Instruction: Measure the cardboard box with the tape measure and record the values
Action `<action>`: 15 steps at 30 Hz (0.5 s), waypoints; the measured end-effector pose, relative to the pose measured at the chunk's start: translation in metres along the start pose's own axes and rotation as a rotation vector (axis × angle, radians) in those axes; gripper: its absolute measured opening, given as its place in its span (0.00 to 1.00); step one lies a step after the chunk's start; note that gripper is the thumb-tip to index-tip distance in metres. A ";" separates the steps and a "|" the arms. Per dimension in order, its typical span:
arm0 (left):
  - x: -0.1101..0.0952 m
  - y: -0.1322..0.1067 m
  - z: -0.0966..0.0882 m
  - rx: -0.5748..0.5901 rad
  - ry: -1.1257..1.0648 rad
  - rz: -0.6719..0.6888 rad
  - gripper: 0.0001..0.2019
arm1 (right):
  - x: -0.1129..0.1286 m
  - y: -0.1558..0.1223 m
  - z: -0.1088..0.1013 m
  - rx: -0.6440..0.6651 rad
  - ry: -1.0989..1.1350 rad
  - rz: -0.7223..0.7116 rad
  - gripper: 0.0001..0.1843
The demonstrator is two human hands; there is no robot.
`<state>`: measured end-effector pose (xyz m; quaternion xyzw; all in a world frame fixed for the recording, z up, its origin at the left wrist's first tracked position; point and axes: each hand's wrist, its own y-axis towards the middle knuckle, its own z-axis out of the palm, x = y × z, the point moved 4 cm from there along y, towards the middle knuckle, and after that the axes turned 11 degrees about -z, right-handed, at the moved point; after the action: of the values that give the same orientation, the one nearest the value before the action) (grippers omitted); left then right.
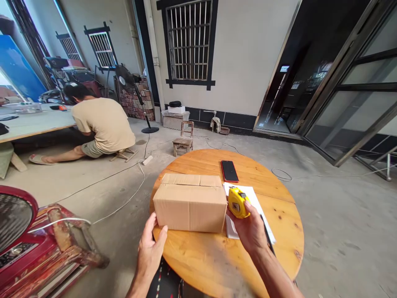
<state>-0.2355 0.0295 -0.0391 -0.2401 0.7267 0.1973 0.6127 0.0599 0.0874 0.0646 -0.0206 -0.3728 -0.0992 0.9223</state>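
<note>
Head view shows carton (190, 213) near table's left edge (158, 181)

A small wooden chair (182, 142) stands in front of a barred window (190, 41), while at left a person (104, 124) sits on a low stool (124, 155) near a standing fan (124, 78) and stacked bricks (131, 102).
</note>
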 end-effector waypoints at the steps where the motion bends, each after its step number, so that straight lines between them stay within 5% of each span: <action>1: 0.000 0.002 0.001 -0.012 0.029 -0.003 0.33 | -0.003 0.000 -0.001 -0.004 -0.006 0.008 0.17; 9: -0.023 0.001 0.009 -0.073 0.168 -0.028 0.33 | 0.005 -0.004 -0.009 0.031 -0.075 -0.022 0.16; 12: -0.040 -0.020 -0.008 -0.180 0.189 0.062 0.35 | 0.025 -0.013 -0.023 0.049 -0.123 -0.036 0.20; 15: -0.062 -0.054 -0.026 -0.259 0.265 0.157 0.23 | 0.044 -0.030 -0.035 0.203 -0.231 -0.016 0.26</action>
<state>-0.2156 -0.0223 0.0271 -0.2833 0.7861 0.3027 0.4584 0.1087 0.0469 0.0686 0.0646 -0.4848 -0.0652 0.8698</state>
